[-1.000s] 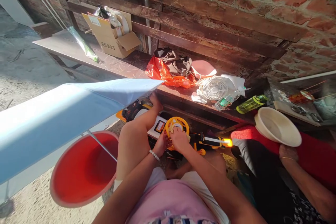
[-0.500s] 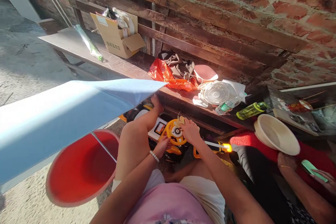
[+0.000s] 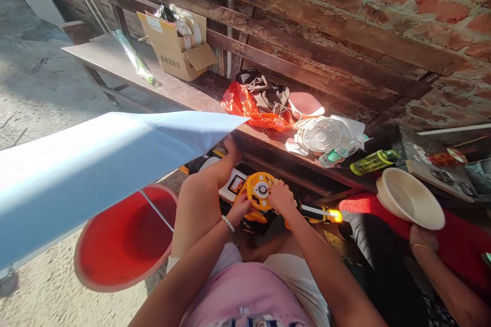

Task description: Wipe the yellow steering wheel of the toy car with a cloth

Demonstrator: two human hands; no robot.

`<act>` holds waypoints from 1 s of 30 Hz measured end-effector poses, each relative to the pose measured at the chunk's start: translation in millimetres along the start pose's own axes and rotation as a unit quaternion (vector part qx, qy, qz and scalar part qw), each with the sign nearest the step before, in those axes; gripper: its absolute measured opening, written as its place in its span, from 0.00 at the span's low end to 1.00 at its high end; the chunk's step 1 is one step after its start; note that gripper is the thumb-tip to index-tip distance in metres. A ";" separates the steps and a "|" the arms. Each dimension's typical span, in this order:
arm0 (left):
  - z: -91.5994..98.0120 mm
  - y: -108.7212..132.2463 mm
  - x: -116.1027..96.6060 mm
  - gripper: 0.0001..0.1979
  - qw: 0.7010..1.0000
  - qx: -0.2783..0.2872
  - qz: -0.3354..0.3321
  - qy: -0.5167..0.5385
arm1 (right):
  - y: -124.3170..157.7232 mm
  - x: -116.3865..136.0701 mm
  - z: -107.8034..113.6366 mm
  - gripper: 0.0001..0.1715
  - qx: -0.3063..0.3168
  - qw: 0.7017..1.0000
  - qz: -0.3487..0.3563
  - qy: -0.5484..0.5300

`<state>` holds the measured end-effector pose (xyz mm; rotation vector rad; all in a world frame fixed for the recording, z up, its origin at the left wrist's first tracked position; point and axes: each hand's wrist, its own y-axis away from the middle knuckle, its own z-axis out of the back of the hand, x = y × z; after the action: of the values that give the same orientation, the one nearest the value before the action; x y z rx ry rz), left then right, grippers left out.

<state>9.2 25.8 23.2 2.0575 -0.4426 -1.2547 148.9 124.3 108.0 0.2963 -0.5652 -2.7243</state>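
Note:
A yellow toy steering wheel [image 3: 253, 182] with a grey-and-black hub sits on a yellow, black and white ride-on toy [image 3: 226, 190] between my legs. My left hand [image 3: 240, 209], wearing a white bead bracelet, has its fingers closed around the wheel's lower left rim. At the right side of the rim is my right hand [image 3: 282, 198], closed over a small tan cloth [image 3: 275, 182] that mostly hides under the fingers. To the right of the toy extends a black-and-yellow part [image 3: 317, 211] with a white strip.
A wooden bench [image 3: 184, 94] bears a cardboard box [image 3: 171, 59], a red plastic bag [image 3: 240, 99], a white fan [image 3: 321, 134] and bottles. A red bucket [image 3: 123, 245] and blue umbrella [image 3: 115, 158] are left. Another person's hand [image 3: 423, 238] is beside a cream basin [image 3: 412, 202].
My right hand has moved the cloth from the top of the rim down its right side. The left hand keeps its grip. The view has shifted slightly.

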 end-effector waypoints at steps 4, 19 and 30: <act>1.6 -0.7 -0.3 0.10 1.000 -0.005 0.004 0.022 | 36.0 1.0 -17.5 0.20 -0.012 1.000 0.003 -0.022; 7.6 -8.7 7.3 0.14 0.996 0.013 0.005 0.091 | 45.5 8.2 -17.3 0.37 -0.100 0.963 0.083 -0.237; 12.8 -12.3 5.4 0.28 0.986 0.025 0.045 0.161 | -25.5 47.1 17.7 0.28 -0.095 0.987 0.077 -0.104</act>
<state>-0.1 26.6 7.2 2.2054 -0.4143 -0.8450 93.6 135.1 107.0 -0.0780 -0.3594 -2.6484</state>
